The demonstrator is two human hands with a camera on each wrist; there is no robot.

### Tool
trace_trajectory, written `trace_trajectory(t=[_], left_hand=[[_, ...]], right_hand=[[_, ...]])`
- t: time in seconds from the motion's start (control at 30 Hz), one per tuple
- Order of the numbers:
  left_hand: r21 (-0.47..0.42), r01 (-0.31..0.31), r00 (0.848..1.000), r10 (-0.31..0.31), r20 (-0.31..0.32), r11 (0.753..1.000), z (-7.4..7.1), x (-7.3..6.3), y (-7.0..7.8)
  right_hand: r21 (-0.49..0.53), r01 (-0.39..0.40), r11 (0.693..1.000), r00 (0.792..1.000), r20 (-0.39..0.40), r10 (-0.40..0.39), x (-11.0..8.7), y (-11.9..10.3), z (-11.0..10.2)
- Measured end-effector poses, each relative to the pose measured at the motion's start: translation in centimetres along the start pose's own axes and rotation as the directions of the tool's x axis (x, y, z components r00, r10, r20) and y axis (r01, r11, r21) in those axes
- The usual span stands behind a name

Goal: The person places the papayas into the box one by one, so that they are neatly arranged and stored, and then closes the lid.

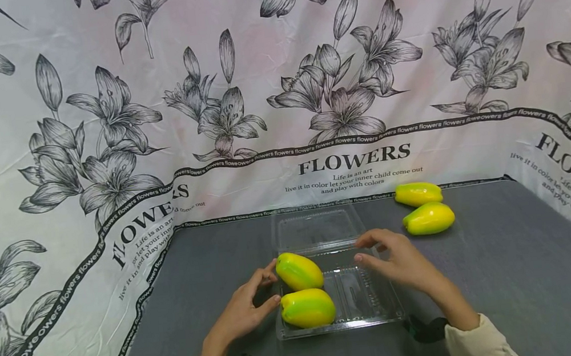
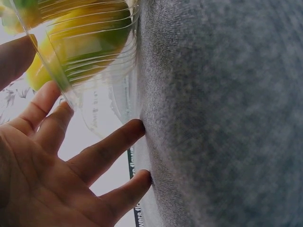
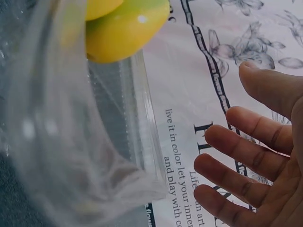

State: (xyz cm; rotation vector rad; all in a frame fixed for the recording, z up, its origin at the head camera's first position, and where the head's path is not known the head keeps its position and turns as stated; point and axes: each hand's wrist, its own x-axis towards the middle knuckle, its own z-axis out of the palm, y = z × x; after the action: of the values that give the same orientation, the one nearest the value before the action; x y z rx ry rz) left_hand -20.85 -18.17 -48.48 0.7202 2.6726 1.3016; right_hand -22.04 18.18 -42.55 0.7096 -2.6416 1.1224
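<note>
The outspread left hand (image 1: 246, 309) touched the clear box (image 1: 350, 293) at nine o'clock, seemingly steadying it where two yellow fruits (image 1: 308, 308) sat inside, while the loose, empty right hand (image 1: 401, 263) hovered at two o'clock.

On my feed the container (image 1: 345, 290) looked like thin, clear plastic, glossy and moulded with fine ribs, and its lid (image 1: 316, 229) had the same see-through shine. I saw smooth, waxy-looking skin on the yellow-green fruits (image 1: 300, 272), with bright highlights sitting on it. The bench (image 1: 212, 276) showed me a matt grey cloth surface, finely grained up close. The printed backdrop (image 1: 248, 9) seemed a creased, faintly sheeny fabric, and the cream sleeves (image 1: 479, 343) read as matt cloth.
</note>
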Motion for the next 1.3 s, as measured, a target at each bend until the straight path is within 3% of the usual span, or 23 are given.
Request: trace_trajectory(t=[0.23, 0.97, 1.3], left_hand=[[0.011, -0.033, 0.999, 0.033, -0.002, 0.999, 0.0, 0.0, -0.1], [0.014, -0.039, 0.999, 0.039, -0.009, 0.999, 0.1, 0.1, -0.2], [0.008, -0.034, 0.999, 0.034, -0.005, 0.999, 0.0, 0.0, -0.2]], right_hand=[[0.001, 0.000, 1.000, 1.000, -0.018, 0.000, 0.0, 0.5, -0.5], [-0.075, -0.006, 0.997, 0.995, -0.100, -0.002, -0.4, 2.3, -1.6], [-0.089, -0.072, 0.993, 0.991, -0.116, 0.061, -1.1, 4.4, -2.6]])
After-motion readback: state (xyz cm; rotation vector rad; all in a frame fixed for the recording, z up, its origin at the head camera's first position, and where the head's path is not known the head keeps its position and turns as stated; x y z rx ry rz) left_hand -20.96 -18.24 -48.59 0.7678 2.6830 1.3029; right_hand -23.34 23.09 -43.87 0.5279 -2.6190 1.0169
